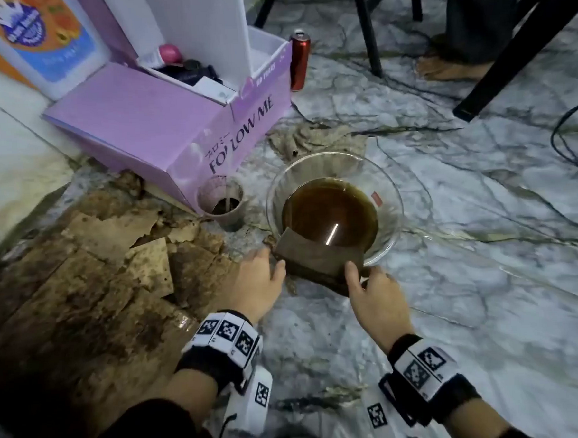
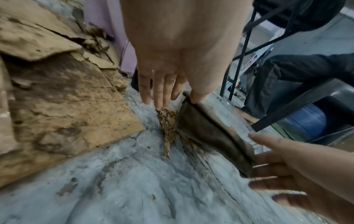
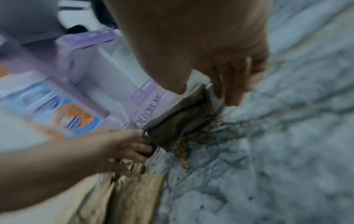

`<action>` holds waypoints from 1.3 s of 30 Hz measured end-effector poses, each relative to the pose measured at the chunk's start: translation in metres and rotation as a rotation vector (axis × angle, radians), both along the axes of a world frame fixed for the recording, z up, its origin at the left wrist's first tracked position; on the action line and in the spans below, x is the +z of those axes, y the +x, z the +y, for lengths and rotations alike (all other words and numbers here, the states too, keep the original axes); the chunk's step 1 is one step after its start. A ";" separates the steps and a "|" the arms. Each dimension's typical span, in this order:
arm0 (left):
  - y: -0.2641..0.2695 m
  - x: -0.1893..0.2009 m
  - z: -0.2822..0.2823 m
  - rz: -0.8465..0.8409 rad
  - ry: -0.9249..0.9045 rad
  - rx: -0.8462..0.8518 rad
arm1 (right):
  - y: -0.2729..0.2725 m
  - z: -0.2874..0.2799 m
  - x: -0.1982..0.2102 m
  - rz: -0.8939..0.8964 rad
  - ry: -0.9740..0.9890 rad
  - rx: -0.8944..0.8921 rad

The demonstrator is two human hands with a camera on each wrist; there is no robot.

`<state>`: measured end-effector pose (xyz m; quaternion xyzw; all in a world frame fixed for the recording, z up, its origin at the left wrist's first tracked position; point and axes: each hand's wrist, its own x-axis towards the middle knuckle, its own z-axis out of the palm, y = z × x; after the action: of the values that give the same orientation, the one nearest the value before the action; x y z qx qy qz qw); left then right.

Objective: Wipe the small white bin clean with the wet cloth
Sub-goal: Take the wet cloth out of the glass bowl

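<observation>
Cloth [image 1: 320, 260], brown and soaked, draped over the near rim of a glass bowl [image 1: 386, 213] of brown water on the marble-patterned floor [image 1: 484, 275]. Right hand [image 1: 373, 296] pinches its right end; left hand [image 1: 259, 280], fingers [image 2: 161, 92] straight and relaxed, touches its left end. Purple box [image 1: 162, 125] behind.

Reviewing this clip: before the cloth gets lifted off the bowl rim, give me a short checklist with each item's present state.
1. Right hand grips the cloth: ok, thumb on top, fingers curled at its edge.
2. Left hand grips the cloth: not ok, straight fingers only touch its end.
3. Cloth wet: ok, brown liquid runs from it onto the floor.
4. Bowl steady: cannot tell.
5. Bowl water clean: not ok, it is dark brown.
6. Small white bin within reach: cannot tell, none recognisable in view.
</observation>
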<state>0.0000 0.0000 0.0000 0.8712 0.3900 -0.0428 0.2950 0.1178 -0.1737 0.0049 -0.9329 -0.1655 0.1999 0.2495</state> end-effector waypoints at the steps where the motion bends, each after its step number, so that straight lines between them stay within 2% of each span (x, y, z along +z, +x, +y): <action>1: 0.004 -0.002 0.001 -0.003 -0.026 0.022 | 0.004 0.001 -0.005 0.069 0.084 -0.053; 4: 0.016 -0.007 0.002 -0.040 -0.131 0.095 | 0.010 0.002 -0.011 0.270 0.220 -0.214; 7: 0.027 -0.010 -0.001 -0.061 -0.178 0.138 | 0.011 0.002 -0.021 0.310 0.289 -0.256; 10: 0.028 -0.015 -0.003 -0.074 -0.169 0.166 | 0.012 0.004 -0.026 0.219 0.252 -0.194; 13: 0.023 -0.012 -0.006 -0.144 -0.160 0.163 | 0.011 0.003 -0.028 0.138 0.315 -0.123; 19: 0.000 0.016 0.000 -0.329 -0.069 0.151 | 0.002 0.004 0.001 0.062 0.451 0.102; 22: -0.018 0.045 0.007 -0.379 -0.012 0.155 | 0.000 0.013 0.032 0.071 0.504 0.227; 28: -0.067 0.139 0.021 -0.543 0.078 0.226 | -0.008 0.042 0.124 0.038 0.570 0.496; 31: -0.099 0.184 0.019 -0.627 0.102 0.275 | -0.018 0.056 0.175 0.102 0.565 0.633; 39: -0.213 0.276 -0.003 -0.748 0.314 0.504 | -0.096 0.077 0.300 0.040 0.527 1.022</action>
<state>-0.2132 -0.0027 0.2756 0.7391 0.4580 0.4061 0.2813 0.0215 -0.0964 0.3053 -0.6368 -0.6349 0.2647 0.3483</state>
